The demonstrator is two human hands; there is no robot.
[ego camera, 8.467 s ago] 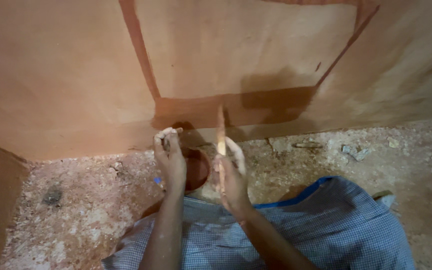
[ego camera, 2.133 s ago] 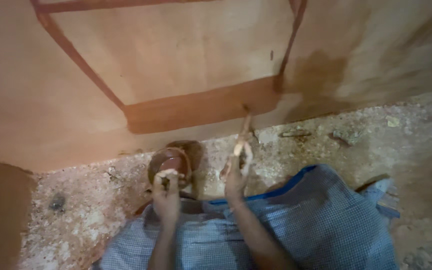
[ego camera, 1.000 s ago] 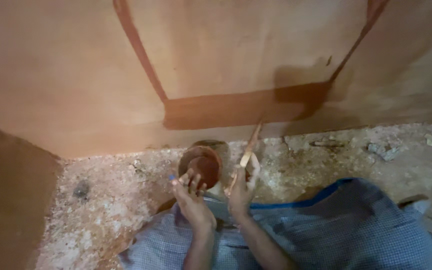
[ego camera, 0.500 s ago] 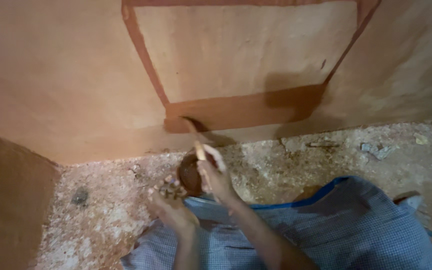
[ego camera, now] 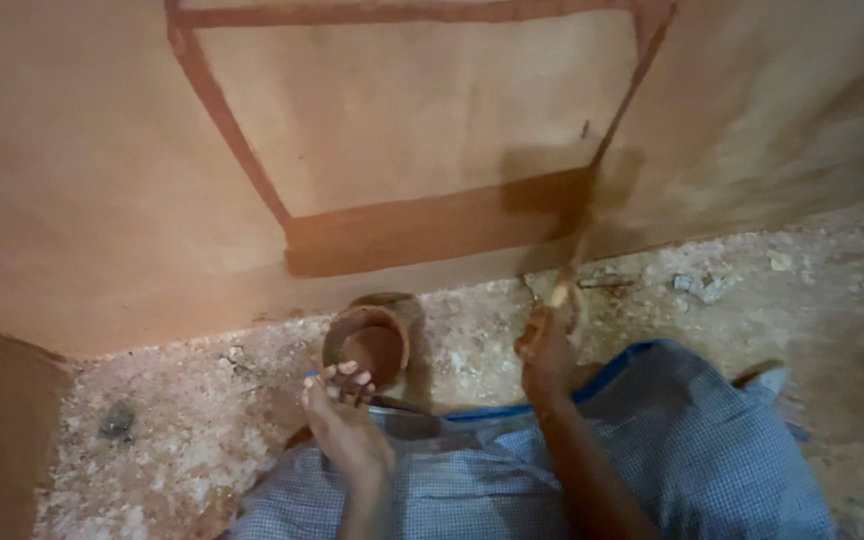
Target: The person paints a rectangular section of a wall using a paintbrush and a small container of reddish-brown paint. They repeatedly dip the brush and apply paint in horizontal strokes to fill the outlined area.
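Right hand (ego camera: 544, 345) gripping brush (ego camera: 574, 262) against painted wall band (ego camera: 432, 228); left hand (ego camera: 342, 420) loosely open beside clay bowl (ego camera: 367, 345)

A thin brush (ego camera: 574, 255) is held in the right grip (ego camera: 546, 345), its tip laid against the painted reddish band (ego camera: 432, 228) on the wall (ego camera: 82, 180). The left grip (ego camera: 344, 415) is rested beside a small bowl (ego camera: 367, 345) of reddish paint on the floor (ego camera: 182, 440).

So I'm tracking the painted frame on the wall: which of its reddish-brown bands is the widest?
The bottom band, running level just above the floor, is by far the widest. The top band and both slanting side bands are thin lines. The brush in the right hand is at its right end.
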